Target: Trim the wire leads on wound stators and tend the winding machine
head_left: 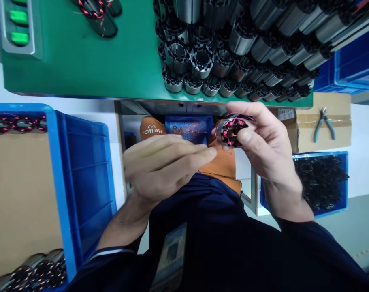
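Observation:
My right hand grips a wound motor stator with red and black wire round its ring, thumb on the near face and fingers behind. Just left of it is my left hand, its fingers stretched out side by side and the fingertips close to the stator's lower left. Nothing shows in the left hand, though its palm is turned out of sight. Both hands are above my lap, in front of the green table. Rows of metal stators with black ends stand on the table.
Wired stators lie at the table's back left. A large blue crate with wound stators is at the left. To the right are a cardboard box with pliers on it and a blue bin of black parts.

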`<state>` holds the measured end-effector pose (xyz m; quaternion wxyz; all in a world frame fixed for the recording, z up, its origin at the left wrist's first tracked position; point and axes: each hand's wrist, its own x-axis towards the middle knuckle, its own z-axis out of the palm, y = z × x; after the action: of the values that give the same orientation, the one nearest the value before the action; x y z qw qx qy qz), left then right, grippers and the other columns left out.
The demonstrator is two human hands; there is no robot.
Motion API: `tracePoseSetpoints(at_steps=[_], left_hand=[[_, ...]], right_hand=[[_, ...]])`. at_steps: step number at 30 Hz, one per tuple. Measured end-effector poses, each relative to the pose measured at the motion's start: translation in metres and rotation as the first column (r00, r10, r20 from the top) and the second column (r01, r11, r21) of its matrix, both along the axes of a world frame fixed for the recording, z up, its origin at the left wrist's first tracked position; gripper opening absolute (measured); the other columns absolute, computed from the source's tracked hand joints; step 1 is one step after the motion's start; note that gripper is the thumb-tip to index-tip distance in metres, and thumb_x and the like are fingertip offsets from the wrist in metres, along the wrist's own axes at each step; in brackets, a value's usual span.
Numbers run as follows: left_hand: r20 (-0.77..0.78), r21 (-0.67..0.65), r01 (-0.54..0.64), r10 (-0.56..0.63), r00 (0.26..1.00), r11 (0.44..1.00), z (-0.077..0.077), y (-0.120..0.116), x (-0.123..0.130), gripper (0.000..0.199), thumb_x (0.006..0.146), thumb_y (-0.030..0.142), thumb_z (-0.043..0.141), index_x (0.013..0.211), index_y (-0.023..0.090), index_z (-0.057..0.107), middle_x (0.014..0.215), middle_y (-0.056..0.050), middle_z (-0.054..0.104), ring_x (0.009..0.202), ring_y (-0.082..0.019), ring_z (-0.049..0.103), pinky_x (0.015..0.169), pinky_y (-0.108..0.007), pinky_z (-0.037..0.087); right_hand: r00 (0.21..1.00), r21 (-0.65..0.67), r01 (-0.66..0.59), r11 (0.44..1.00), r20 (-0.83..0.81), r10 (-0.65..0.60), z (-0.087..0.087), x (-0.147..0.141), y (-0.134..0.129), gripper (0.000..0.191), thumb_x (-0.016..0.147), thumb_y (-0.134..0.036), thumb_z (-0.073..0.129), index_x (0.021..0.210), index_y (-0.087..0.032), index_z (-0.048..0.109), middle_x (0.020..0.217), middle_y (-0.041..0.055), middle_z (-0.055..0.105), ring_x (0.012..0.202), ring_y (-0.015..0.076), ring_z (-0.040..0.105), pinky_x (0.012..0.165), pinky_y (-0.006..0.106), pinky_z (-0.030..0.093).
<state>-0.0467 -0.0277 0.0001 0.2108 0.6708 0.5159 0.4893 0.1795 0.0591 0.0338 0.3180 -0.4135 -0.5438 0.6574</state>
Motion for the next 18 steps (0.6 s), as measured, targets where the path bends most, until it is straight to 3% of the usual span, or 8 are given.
tracePoseSetpoints(at_steps=[3,5,7,9,11,15,18], left_hand=[[-0.138,0.081,0.048,-0.036,0.990,0.996,-0.034,0.002,0.007,0.014,0.103,0.017,0.081,0.106,0.030,0.085,0.094,0.006,0.086,0.081,-0.015,0.082,0.074,-0.029,0.061],[-0.107,-0.050,0.060,-0.065,0.992,0.997,-0.056,0.003,0.014,0.011,0.105,0.020,0.080,0.096,0.026,0.082,0.087,0.006,0.084,0.074,-0.013,0.080,0.067,-0.026,0.057],[-0.002,-0.193,0.016,-0.017,1.000,0.981,-0.068,0.005,0.019,0.009,0.104,0.020,0.081,0.097,0.025,0.084,0.092,0.005,0.086,0.078,-0.013,0.081,0.070,-0.025,0.060],[0.150,-0.236,-0.067,0.105,0.983,0.969,-0.065,0.008,0.020,0.008,0.102,0.020,0.084,0.106,0.026,0.086,0.100,0.003,0.087,0.087,-0.014,0.082,0.082,-0.027,0.064],[0.284,-0.166,-0.139,0.182,0.941,0.976,-0.048,0.014,0.019,0.014,0.098,0.024,0.090,0.111,0.030,0.087,0.106,0.001,0.086,0.096,-0.016,0.081,0.092,-0.032,0.066],[0.379,-0.081,-0.112,0.135,0.916,0.990,-0.007,0.028,0.022,0.021,0.094,0.032,0.096,0.112,0.033,0.086,0.118,-0.001,0.083,0.111,-0.020,0.079,0.101,-0.039,0.067],[0.415,-0.134,-0.069,0.120,0.902,0.989,-0.003,0.031,0.029,0.004,0.103,0.033,0.086,0.105,0.031,0.084,0.114,-0.002,0.081,0.110,-0.020,0.077,0.102,-0.041,0.066]], right_hand=[[0.996,0.016,0.071,0.997,-0.059,-0.070,-0.006,0.006,0.003,0.043,0.096,-0.047,0.089,0.136,-0.035,0.077,0.116,0.0017,0.084,0.108,0.0230,0.083,0.099,0.039,0.073],[0.992,0.030,0.085,0.996,-0.100,-0.081,-0.011,0.009,0.002,0.045,0.097,-0.042,0.088,0.140,-0.035,0.076,0.117,0.0017,0.084,0.110,0.0230,0.084,0.104,0.041,0.072],[0.989,0.031,0.061,0.998,-0.135,-0.057,-0.016,0.011,0.000,0.050,0.098,-0.038,0.086,0.146,-0.035,0.072,0.119,0.0016,0.084,0.113,0.0228,0.084,0.107,0.043,0.072],[0.989,0.020,0.042,0.999,-0.144,-0.038,-0.019,0.011,-0.003,0.056,0.098,-0.036,0.087,0.150,-0.036,0.068,0.122,0.0022,0.084,0.114,0.0236,0.084,0.107,0.044,0.072],[0.991,0.008,0.053,0.999,-0.127,-0.051,-0.021,0.007,-0.006,0.059,0.095,-0.038,0.090,0.150,-0.038,0.067,0.123,0.0032,0.083,0.115,0.0251,0.083,0.108,0.045,0.072],[0.994,-0.035,0.059,0.998,-0.091,-0.062,-0.022,-0.003,-0.010,0.057,0.094,-0.039,0.092,0.146,-0.038,0.067,0.123,0.0025,0.082,0.114,0.0242,0.083,0.107,0.043,0.072],[0.992,-0.038,0.051,0.998,-0.110,-0.055,-0.023,-0.005,-0.010,0.052,0.098,-0.036,0.088,0.146,-0.034,0.067,0.122,0.0022,0.082,0.113,0.0206,0.083,0.105,0.039,0.072]])
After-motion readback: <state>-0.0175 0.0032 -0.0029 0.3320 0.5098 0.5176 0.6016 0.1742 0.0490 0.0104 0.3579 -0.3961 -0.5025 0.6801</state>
